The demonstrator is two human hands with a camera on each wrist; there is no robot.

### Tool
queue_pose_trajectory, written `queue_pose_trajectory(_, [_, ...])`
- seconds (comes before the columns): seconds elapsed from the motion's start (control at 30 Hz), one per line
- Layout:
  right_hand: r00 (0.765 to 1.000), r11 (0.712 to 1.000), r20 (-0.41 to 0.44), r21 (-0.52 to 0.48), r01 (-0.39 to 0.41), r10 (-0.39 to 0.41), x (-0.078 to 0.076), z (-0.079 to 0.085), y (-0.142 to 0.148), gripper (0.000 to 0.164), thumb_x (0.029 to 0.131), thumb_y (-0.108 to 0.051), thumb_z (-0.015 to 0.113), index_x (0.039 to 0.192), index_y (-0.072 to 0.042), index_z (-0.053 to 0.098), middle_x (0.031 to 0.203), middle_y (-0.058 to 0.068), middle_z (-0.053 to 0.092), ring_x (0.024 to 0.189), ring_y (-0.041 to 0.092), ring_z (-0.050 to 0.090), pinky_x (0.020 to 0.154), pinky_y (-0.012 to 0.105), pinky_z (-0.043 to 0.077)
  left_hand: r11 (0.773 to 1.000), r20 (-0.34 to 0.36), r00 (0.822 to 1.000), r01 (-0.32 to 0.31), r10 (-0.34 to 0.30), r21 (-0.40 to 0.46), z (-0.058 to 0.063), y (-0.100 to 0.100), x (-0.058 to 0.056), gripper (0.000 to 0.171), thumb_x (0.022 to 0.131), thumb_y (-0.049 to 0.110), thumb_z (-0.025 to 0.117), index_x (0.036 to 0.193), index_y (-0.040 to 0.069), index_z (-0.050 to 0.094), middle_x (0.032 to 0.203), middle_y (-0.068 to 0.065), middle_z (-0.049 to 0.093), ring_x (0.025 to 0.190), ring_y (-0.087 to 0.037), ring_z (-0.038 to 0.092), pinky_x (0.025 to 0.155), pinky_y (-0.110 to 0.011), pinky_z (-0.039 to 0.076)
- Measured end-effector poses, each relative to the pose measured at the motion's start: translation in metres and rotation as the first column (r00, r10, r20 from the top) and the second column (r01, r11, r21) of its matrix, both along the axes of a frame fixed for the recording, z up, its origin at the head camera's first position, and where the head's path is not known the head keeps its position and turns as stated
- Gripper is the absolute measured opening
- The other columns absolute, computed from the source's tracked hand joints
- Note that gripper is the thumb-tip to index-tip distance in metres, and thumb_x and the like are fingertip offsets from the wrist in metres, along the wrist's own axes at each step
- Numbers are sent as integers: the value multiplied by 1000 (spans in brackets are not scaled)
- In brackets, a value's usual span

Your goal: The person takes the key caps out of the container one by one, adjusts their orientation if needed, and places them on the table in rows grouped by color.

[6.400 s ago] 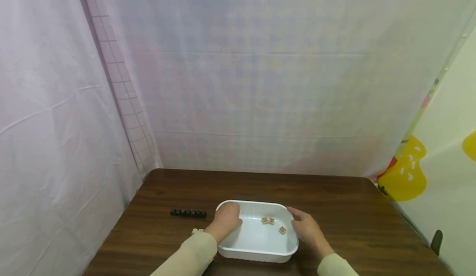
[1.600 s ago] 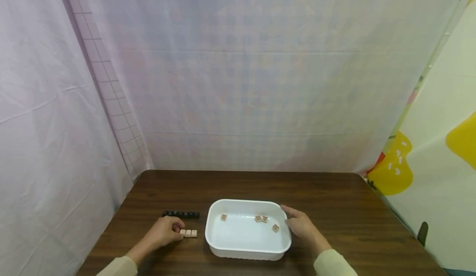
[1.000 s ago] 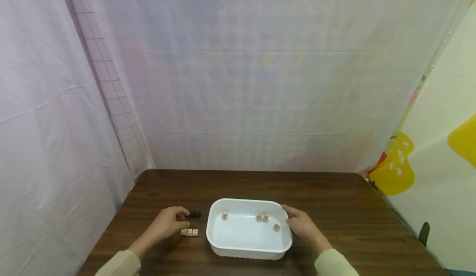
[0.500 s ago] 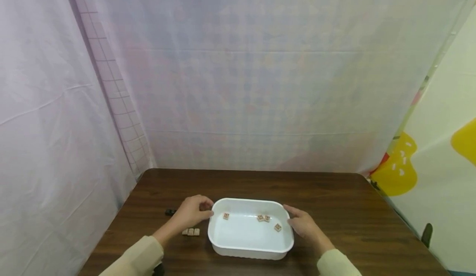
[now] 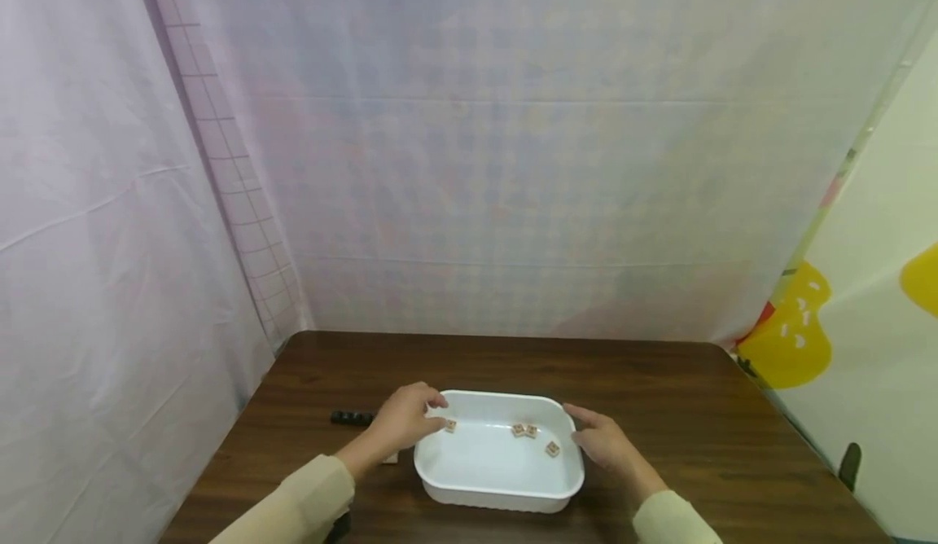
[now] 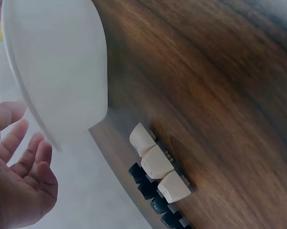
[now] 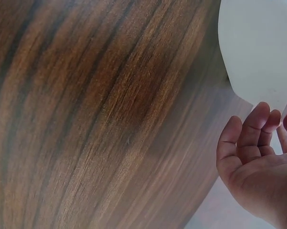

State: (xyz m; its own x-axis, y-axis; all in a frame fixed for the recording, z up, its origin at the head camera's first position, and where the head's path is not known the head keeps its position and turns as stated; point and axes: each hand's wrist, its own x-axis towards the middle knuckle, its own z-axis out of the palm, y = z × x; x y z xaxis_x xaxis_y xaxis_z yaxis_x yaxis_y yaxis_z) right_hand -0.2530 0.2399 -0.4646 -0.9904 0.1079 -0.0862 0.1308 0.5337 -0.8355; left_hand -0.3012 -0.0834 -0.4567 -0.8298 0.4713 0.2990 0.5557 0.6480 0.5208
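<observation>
A white rectangular tray [image 5: 498, 495] stands on the table, with several cream keycaps [image 5: 553, 449] lying loose inside. My left hand [image 5: 405, 418] is over the tray's left rim, thumb and fingers apart; nothing shows between them. In the left wrist view its fingers [image 6: 26, 160] are loosely bent beside the rim. My right hand [image 5: 605, 445] holds the tray's right edge, fingers against it in the right wrist view. Left of the tray, a row of cream keycaps [image 6: 157, 161] sits beside a row of black keycaps [image 6: 158, 204]; my left arm partly covers both in the head view.
The dark wood table [image 5: 659, 397] extends beyond the tray on all sides. A pale curtain [image 5: 469, 202] hangs behind it, and another white curtain [image 5: 95, 283] is at the left. A dark object [image 5: 339, 526] is partly visible under my left sleeve.
My left hand has left the cream row, passed across the black row and come rightward to the tray's left rim. My right hand stays at the tray's right edge.
</observation>
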Motion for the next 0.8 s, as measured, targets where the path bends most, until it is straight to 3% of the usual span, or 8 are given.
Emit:
queue_pose_trajectory(0.2, [1000, 999, 27, -34, 12, -11, 0, 0, -1, 50, 87, 3, 55, 137, 5, 53, 137, 35, 48, 111, 38, 57, 93, 51, 49, 998, -36, 999, 16, -18, -58, -3, 9, -4, 23, 81, 18, 81, 100, 6, 75, 92, -6, 67, 84, -21, 62, 72, -35, 51])
queue_pose_trajectory(0.47, [1000, 1000, 2, -21, 6, -6, 0, -1, -1, 50, 87, 3, 56, 136, 6, 54, 137, 35, 48, 116, 41, 54, 97, 54, 45, 989, -91, 995, -52, 40, -138, -8, 16, -7, 23, 81, 22, 82, 101, 15, 75, 109, -4, 61, 103, -25, 55, 88, -45, 43])
queue_pose_trajectory(0.67, [1000, 1000, 18, -15, 6, -5, 0, 0, 0, 50, 88, 2, 56, 138, 5, 53, 140, 35, 45, 125, 47, 48, 101, 59, 39, 988, 28, 998, -47, 52, -146, -10, 17, -12, 19, 81, 23, 81, 97, 15, 76, 129, -18, 56, 121, -39, 49, 97, -57, 37])
queue_pose_trajectory(0.8, [999, 1000, 42, -3, 5, -5, 0, 1, 0, 49, 90, 1, 54, 139, 4, 52, 142, 34, 43, 130, 50, 41, 105, 63, 32, 983, 70, 996, -40, 53, -178, -11, 17, -17, 17, 81, 24, 81, 95, 16, 77, 132, -21, 55, 123, -41, 46, 98, -59, 35])
